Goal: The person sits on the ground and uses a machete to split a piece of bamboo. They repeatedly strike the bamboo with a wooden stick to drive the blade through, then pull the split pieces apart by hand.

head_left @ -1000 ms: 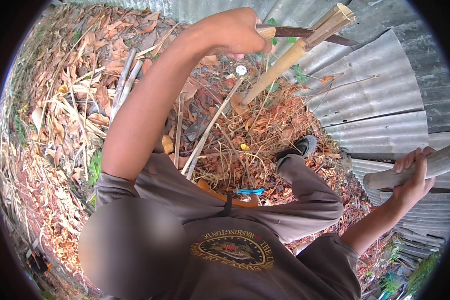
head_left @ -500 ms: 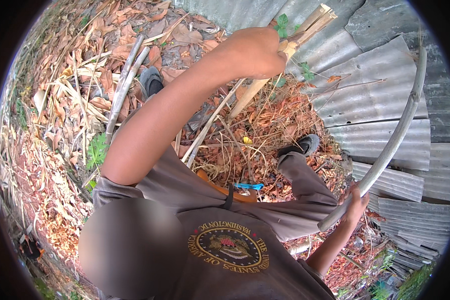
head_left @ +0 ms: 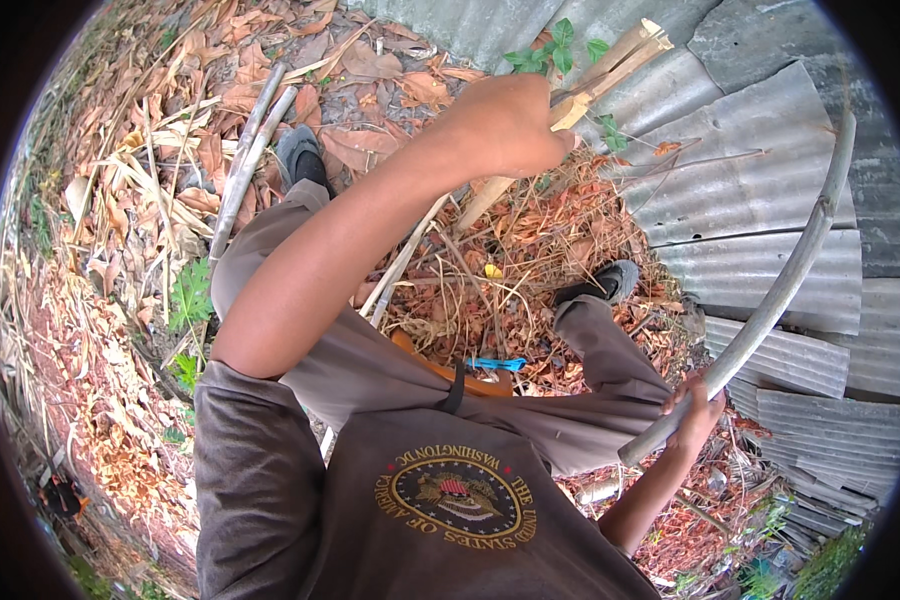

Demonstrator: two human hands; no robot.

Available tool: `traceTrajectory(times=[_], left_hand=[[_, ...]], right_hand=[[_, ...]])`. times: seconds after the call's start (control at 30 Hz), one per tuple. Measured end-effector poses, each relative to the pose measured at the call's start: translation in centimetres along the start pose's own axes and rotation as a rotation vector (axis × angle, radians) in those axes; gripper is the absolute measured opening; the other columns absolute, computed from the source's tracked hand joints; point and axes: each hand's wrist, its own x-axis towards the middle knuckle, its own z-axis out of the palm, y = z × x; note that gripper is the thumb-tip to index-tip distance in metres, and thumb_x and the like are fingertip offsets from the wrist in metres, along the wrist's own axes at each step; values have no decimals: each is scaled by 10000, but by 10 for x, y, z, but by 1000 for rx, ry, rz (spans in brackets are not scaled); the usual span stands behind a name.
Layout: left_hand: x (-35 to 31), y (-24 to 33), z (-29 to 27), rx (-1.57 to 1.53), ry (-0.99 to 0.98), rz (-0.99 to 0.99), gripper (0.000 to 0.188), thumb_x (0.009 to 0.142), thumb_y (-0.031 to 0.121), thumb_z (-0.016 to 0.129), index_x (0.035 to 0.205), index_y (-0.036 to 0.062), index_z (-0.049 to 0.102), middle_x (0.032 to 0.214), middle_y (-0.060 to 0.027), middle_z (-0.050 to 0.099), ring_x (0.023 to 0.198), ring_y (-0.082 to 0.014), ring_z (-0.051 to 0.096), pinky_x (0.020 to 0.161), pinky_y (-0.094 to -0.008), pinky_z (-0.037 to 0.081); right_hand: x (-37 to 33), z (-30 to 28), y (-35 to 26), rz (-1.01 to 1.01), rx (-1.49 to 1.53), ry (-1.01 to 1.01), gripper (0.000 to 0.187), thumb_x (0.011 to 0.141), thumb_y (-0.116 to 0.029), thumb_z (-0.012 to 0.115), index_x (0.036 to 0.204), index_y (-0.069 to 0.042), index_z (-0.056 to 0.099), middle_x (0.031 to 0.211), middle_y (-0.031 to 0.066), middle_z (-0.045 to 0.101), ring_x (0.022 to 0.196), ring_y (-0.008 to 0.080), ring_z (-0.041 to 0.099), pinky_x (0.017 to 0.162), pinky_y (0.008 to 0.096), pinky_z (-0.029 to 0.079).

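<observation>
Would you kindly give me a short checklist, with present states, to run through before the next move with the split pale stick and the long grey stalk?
1. Left hand has a closed grip on the split pale wooden stick: ok.
2. Right hand has a grip on the lower end of the long curved grey stalk: ok.
3. Stalk apart from the stick: ok.
4. Both dark shoes, left and right, planted on the leaf litter: ok.
5. Stalk's far tip free of the corrugated grey metal sheets: cannot tell.
</observation>
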Motion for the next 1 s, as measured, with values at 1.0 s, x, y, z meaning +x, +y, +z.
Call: traceTrajectory(times=[1.0], left_hand=[[79,-98,-87,429,37,187,321,781,331,736,928,47,711,753,-171,674,710,-292,644,722,-383,501]], right_hand=[[-23,-11,48,53,72,-122,130,845,-44,631,880,6,516,582,58,494,399,124,456,363,250,379]])
